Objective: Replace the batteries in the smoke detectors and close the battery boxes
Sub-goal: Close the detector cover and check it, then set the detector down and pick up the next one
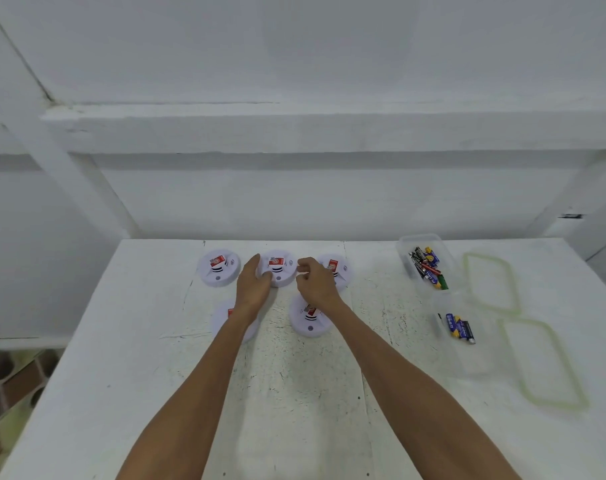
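The left hand [254, 284] cups the left rim of the middle smoke detector [280, 270] in the back row. The right hand [313, 280] hovers just beside its right rim, fingers curled; whether they pinch anything is too small to tell. The detector lies straight ahead between both hands, while the spare batteries [428, 268] sit well apart on the right hand's side.

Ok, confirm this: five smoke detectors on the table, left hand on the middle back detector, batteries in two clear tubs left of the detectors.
Not quite: the head view shows the two clear tubs of batteries right of the smoke detectors, not left. The rest stands: five on the table, left hand on the middle back detector.
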Available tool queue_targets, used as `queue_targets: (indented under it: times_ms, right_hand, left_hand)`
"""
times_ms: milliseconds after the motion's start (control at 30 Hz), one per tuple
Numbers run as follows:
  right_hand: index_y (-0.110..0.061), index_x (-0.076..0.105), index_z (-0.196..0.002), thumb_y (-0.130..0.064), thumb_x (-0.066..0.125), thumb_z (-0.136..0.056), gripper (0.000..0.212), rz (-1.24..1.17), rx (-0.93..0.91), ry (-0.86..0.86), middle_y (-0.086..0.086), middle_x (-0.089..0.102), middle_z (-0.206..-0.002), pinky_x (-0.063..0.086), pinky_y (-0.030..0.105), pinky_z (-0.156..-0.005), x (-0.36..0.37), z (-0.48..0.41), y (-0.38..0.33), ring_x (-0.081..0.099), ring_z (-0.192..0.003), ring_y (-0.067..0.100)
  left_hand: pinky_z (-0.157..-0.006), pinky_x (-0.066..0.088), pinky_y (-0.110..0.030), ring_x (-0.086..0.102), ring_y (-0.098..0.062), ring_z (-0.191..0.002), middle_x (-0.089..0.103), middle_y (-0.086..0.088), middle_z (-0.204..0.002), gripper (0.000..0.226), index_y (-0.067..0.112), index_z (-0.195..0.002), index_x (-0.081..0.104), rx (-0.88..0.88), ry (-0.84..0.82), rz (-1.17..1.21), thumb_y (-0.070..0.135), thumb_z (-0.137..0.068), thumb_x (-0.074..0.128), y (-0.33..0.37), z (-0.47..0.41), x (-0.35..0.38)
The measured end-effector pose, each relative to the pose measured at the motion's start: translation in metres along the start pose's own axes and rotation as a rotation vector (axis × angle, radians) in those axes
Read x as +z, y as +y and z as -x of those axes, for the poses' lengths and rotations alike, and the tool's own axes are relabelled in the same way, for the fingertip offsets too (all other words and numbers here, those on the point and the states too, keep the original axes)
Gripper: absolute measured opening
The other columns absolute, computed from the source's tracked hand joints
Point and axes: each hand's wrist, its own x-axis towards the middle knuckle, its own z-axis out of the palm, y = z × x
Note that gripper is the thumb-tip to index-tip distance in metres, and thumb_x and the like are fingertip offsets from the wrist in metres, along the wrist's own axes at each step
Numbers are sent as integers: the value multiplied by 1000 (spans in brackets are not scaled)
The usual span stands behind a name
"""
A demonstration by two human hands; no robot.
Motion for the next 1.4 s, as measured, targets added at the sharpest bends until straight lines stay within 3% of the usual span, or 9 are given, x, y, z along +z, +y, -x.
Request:
queue_targets:
  times_ms: [267,333,467,633,800,900,1033,1200,1400]
  right_hand:
    - [-9,69,-112,2,47,-93,31,-32,-87,229,3,72,-109,41,-1,-73,-29,3,18,63,-92,8]
    - [-11,69,-109,2,48,-92,30,-29,-76,281,2,72,-106,43,3,-77,-37,3,27,65,-94,10]
    - [-15,67,-109,-2,52,-91,27,-1,8,369,6,67,-111,56,31,-82,-48,3,46,65,-93,18]
    - [-6,47,-136,-6,63,-89,50,-34,129,238,12,61,-128,49,32,-87,-52,6,55,61,-113,28]
    - [-5,54,-118,-4,61,-82,36,80,21,224,11,63,-115,52,39,-84,-46,7,54,58,-104,28]
    - [-7,47,-131,3,63,-73,61,113,-34,202,12,48,-131,46,31,-89,-40,8,68,45,-118,25]
    - [-6,43,-140,9,65,-76,70,76,-65,231,13,32,-140,41,15,-86,-43,15,77,53,-116,27]
    - [-19,48,-141,-28,75,-87,62,18,-155,281,1,38,-134,41,8,-78,-59,20,82,53,-101,11]
    - [-21,57,-114,-56,50,-97,39,84,-164,347,-6,60,-97,41,21,-64,-83,33,88,57,-82,13]
  left_hand:
    - [-119,39,-38,49,-21,-140,53,-3,-152,45,14,-148,52,166,-54,-66,7,-105,46,17,-5,26]
    - [-117,42,-39,54,-20,-135,59,-1,-145,41,14,-142,57,181,-126,-48,5,-104,46,18,-4,36]
    - [-117,39,-37,50,-21,-141,53,-4,-152,44,15,-148,52,157,-238,-89,7,-105,45,18,-2,54]
    - [-116,42,-43,48,-27,-142,50,-8,-155,51,13,-154,44,101,-312,-139,7,-103,46,15,-2,69]
    - [-111,48,-44,53,-25,-136,55,-8,-151,52,14,-153,44,93,-295,-56,3,-102,46,13,-1,72]
    - [-103,50,-34,55,-22,-133,56,-8,-149,54,13,-153,45,119,-294,5,-5,-102,47,11,3,70]
    - [-112,49,-42,54,-24,-137,57,-8,-150,52,12,-152,47,135,-279,2,-4,-102,47,6,3,74]
    - [-108,52,-43,59,-22,-125,59,-7,-144,53,12,-149,50,145,-272,-3,-6,-100,44,9,6,80]
    - [-97,46,-26,58,-18,-118,58,-2,-135,40,19,-137,62,274,-269,-7,4,-101,49,22,8,90]
